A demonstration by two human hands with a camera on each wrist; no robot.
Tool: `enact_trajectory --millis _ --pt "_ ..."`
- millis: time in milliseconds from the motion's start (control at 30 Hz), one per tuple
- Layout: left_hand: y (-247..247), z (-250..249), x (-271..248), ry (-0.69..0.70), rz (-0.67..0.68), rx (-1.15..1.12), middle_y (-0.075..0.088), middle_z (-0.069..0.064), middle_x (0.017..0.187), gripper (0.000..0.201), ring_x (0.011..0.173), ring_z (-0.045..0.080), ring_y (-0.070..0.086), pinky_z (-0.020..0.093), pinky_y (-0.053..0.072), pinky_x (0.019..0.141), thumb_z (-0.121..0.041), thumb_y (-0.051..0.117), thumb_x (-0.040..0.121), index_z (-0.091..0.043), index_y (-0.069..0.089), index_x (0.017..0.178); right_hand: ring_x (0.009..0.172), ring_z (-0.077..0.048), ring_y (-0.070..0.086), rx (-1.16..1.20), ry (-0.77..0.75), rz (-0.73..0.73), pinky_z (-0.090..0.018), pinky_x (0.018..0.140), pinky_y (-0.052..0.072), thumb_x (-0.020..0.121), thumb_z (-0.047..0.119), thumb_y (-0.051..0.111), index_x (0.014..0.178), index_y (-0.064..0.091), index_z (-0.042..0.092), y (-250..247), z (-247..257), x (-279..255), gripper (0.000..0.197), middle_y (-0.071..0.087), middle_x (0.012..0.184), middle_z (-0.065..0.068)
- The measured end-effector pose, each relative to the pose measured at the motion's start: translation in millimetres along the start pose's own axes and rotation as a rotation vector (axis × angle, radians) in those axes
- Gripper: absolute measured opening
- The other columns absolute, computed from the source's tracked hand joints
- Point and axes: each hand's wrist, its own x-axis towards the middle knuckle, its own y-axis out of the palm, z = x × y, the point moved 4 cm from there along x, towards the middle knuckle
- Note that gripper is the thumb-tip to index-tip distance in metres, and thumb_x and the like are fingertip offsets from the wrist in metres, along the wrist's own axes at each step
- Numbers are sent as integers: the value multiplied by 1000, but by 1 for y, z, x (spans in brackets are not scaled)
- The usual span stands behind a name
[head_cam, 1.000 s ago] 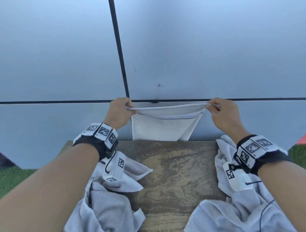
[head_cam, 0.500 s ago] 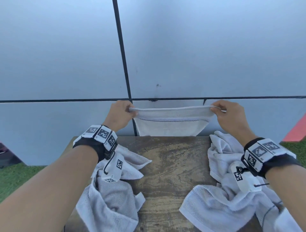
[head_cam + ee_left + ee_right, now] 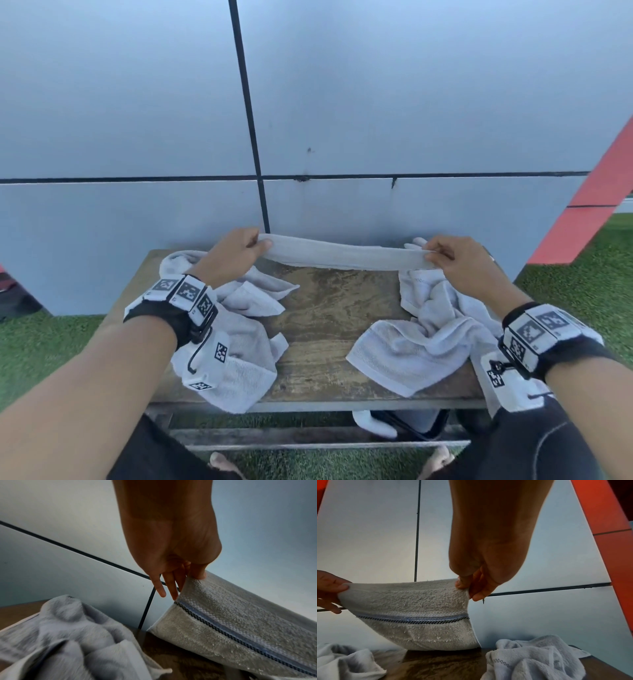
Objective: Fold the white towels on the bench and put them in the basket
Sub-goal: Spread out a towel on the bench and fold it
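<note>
Over the worn wooden counter (image 3: 329,329), both hands (image 3: 236,251) (image 3: 459,260) pinch the doubled white terry towel (image 3: 342,255), now lowered to touch it, ready for laying flat.

Counts: white towels three – one held (image 3: 346,255), one crumpled left (image 3: 236,346), one crumpled right (image 3: 418,339). Hands two: left hand (image 3: 233,255), right hand (image 3: 462,263). Bench (image 3: 325,318) one.

A worn wooden bench (image 3: 318,329) stands against a grey panelled wall. One crumpled white towel (image 3: 239,346) lies at its left end, another (image 3: 421,339) at its right.
</note>
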Motion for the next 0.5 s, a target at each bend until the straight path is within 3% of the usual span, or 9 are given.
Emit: enact_trajectory --millis 100,167,233,300,367,433,500 --pt "5 7 -23 -15 34 -69 37 8 66 40 64 21 42 35 32 64 -28 53 102 -11 37 70 69 5 55 1 -15 33 -7 63 35 98 9 56 95 65 11 -6 4 -25 10 58 77 13" --pt "8 10 -36 -49 80 -84 50 17 69 42 70 30 56 41 41 68 -34 55 101 -4 46 73 65 14 52 31 -37 76 -4 64 35 99 4 53 91 61 10 -10 6 -40 13 53 71 12" --pt "8 7 -51 -102 138 -107 62 18 76 40 73 32 61 40 45 69 -33 55 101 2 56 83 72 8 55 62 -38 150 -9 73 41 100 5 51 89 58 12 -12 5 -53 16 58 76 0" --pt "10 3 -64 -147 244 -216 70 22 89 36 83 36 69 41 55 76 -26 56 102 10 61 98 87 -22 64 111 -13 228 -38 88 51 101 10 51 92 60 13 -14 3 -65 13 63 90 -12" --pt "11 -4 -79 -188 366 -308 71 29 102 35 91 39 72 49 57 88 -21 55 102 12 61 111 84 -41 62 107 23 304 -56 90 51 101 15 52 92 61 16 -16 2 -77 13 64 95 -24" --pt "10 -7 -92 -232 466 -357 72 27 105 30 89 35 73 41 61 81 -18 51 104 6 62 118 81 -41 63 102 54 404 -55 89 51 101 19 54 91 64 17 -19 5 -91 14 67 92 -24" --pt "10 -8 -104 -260 598 -373 74 24 104 29 86 32 75 35 61 74 -20 47 105 -3 64 123 81 -35 67 148 111 546 -41 84 55 100 20 55 92 66 15 -21 7 -104 14 71 91 -16"
